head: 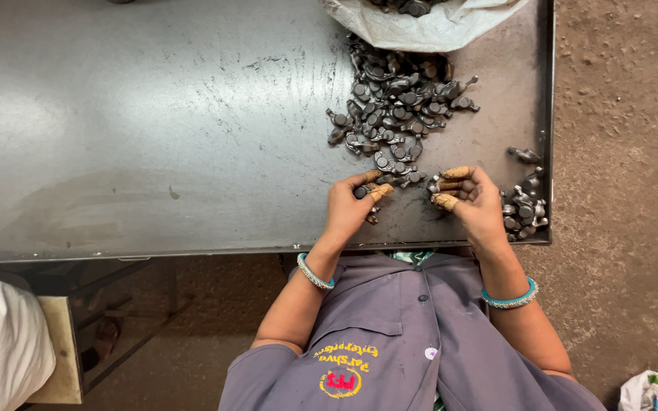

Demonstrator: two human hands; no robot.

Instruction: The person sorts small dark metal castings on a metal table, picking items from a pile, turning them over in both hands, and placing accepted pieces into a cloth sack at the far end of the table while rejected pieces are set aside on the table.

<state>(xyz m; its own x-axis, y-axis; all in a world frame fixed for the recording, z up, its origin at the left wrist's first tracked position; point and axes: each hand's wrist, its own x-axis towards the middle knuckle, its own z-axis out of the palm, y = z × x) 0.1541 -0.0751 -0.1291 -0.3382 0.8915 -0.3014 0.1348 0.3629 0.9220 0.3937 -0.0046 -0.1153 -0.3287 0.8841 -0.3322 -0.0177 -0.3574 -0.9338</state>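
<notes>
Forgings, small dark metal ones, are heaped on the steel desk below a white sack. One piece each is pinched in the left hand and right hand, fingers wrapped. Sorted pieces near the desk edge could easily get knocked off.

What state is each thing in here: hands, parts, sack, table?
left hand: closed on a small dark metal part
right hand: fingers curled around a metal part
main pile of metal parts: loose, spilled beside the sack
smaller pile: heaped at table corner
white sack: open
metal table: scuffed
</notes>
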